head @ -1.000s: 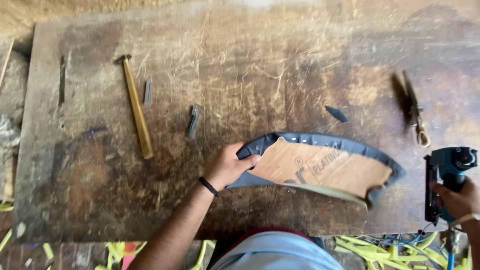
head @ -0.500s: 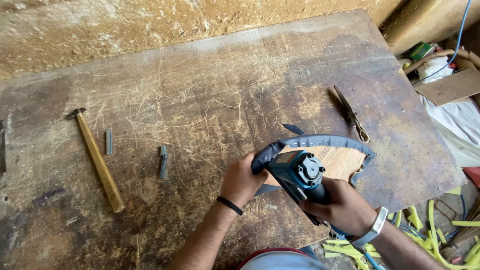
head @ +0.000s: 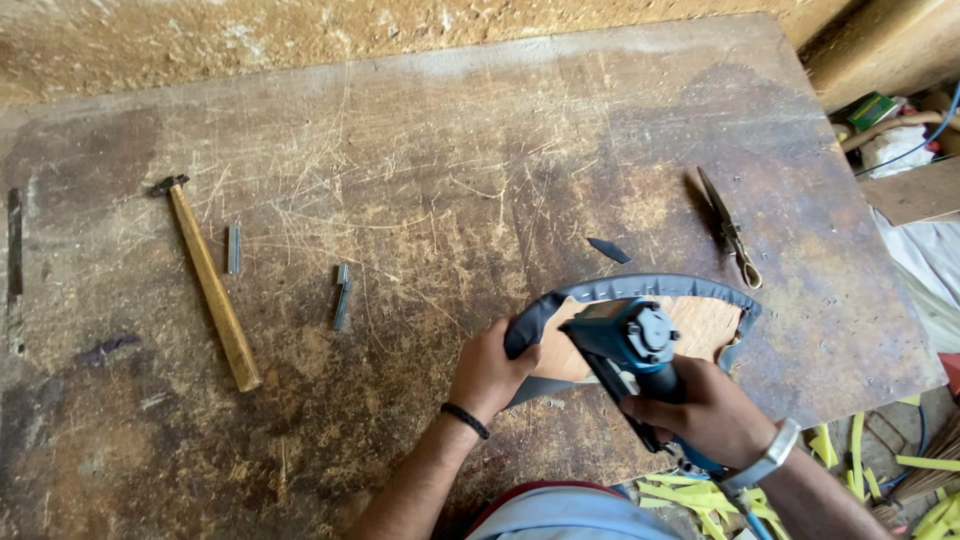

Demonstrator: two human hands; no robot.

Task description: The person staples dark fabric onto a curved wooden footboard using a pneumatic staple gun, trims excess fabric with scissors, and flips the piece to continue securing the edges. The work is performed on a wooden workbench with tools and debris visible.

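A curved plywood panel (head: 712,325) with blue-grey covering wrapped over its rim lies at the near edge of the worn wooden table (head: 480,170). My left hand (head: 488,375) grips the panel's left end, pressing the covering down. My right hand (head: 705,410) holds a blue and black staple gun (head: 625,340) over the panel, its head near the left end, just right of my left hand. The gun hides part of the panel's middle.
A wooden-handled hammer (head: 210,285) lies at the left, with two strips of staples (head: 342,295) beside it. Scissors (head: 730,228) and a small dark scrap (head: 608,250) lie beyond the panel. Yellow offcuts (head: 850,460) litter the floor at the right.
My right hand brought the staple gun from the table's right edge onto the panel. My left hand kept hold of the panel's left end. The view tilted and shifted.
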